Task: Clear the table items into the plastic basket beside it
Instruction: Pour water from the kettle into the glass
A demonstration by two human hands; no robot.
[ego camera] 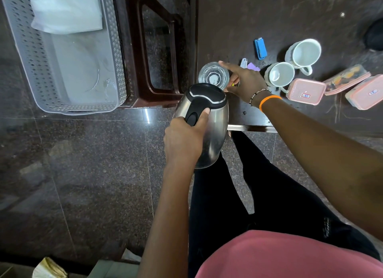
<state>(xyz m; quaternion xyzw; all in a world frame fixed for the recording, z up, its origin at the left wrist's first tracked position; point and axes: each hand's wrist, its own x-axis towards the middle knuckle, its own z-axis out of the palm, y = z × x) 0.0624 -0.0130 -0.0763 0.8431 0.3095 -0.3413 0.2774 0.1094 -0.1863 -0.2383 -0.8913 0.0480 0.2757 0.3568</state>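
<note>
My left hand (184, 139) grips the black handle of a steel kettle (211, 132), held in the air past the table's left edge. My right hand (244, 81) curls round a clear drinking glass (213, 74) at the left corner of the dark table (248, 12). The grey plastic basket (27, 56) stands on the floor at the left, with a clear plate and a white cloth (66, 10) inside. Two white mugs (279, 74) (304, 54), three pink lidded boxes (304, 91), a blue lighter (260, 48) and small bits lie on the table.
A dark brown plastic stool (157, 50) stands between the basket and the table. The floor is polished dark granite. My legs in black trousers are below the table's front edge. A dark round object (375, 35) sits at the table's far right.
</note>
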